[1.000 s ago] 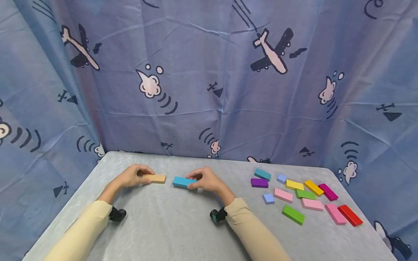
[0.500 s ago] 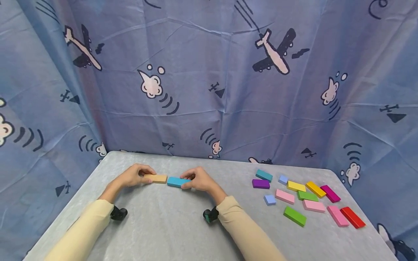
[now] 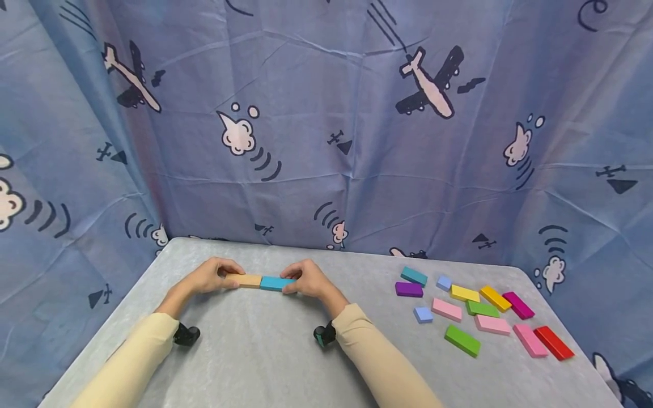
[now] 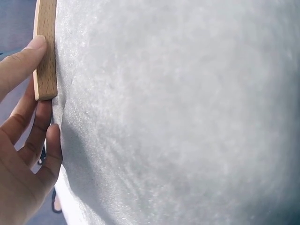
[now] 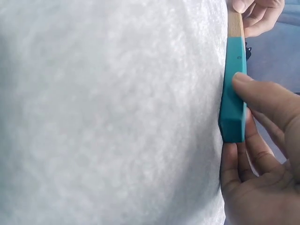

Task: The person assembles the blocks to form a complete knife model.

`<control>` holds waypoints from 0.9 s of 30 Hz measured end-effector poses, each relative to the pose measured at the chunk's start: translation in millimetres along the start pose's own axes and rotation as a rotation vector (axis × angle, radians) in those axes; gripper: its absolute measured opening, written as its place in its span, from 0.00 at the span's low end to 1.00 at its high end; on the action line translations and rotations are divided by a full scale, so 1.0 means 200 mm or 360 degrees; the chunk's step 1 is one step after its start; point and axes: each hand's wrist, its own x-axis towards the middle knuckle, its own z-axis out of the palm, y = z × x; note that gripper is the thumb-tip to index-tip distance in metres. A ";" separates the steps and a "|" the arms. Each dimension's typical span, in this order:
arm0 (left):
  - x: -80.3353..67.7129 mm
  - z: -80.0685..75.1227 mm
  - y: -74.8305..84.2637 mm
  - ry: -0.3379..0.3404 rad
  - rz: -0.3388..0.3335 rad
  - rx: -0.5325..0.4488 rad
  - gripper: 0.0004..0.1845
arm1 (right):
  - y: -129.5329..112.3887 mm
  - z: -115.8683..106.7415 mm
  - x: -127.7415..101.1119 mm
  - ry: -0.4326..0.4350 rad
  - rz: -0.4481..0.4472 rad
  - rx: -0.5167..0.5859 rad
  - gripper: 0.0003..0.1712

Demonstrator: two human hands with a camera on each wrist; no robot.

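On the far left part of the table, my left hand [image 3: 211, 276] pinches a natural wood block [image 3: 250, 281] between thumb and fingers. My right hand [image 3: 312, 282] pinches a blue block [image 3: 274, 283] in the same manner. Both blocks lie flat, end to end in a line, with their short ends touching. In the left wrist view the wood block [image 4: 46, 70] shows its grain under the thumb. The right wrist view has the blue block [image 5: 233, 98] looking teal, its far end against the wood block [image 5: 235, 26].
Several coloured blocks lie scattered at the right, among them a purple block [image 3: 409, 289], a teal block [image 3: 414, 276], a green block [image 3: 462, 340] and a red block [image 3: 554, 343]. A patterned blue curtain [image 3: 285, 141] hangs behind the grey table [image 3: 245, 357].
My right hand has slid the blue block leftward until its end meets the wood block, closing the gap. The left hand has kept its hold with hardly any movement.
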 end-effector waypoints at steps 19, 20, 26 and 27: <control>0.00 0.00 0.03 -0.0011 -0.0008 -0.0020 0.13 | -0.02 0.01 0.00 -0.0016 0.0026 0.0089 0.14; 0.00 0.00 0.03 -0.0011 -0.0017 -0.0019 0.13 | -0.02 0.01 0.00 -0.0017 0.0025 0.0084 0.14; 0.00 0.00 0.03 -0.0018 -0.0025 -0.0035 0.13 | -0.02 0.01 0.01 -0.0017 0.0025 0.0060 0.14; 0.00 0.00 0.03 -0.0020 -0.0025 -0.0039 0.13 | -0.03 0.01 0.01 -0.0018 0.0028 0.0056 0.14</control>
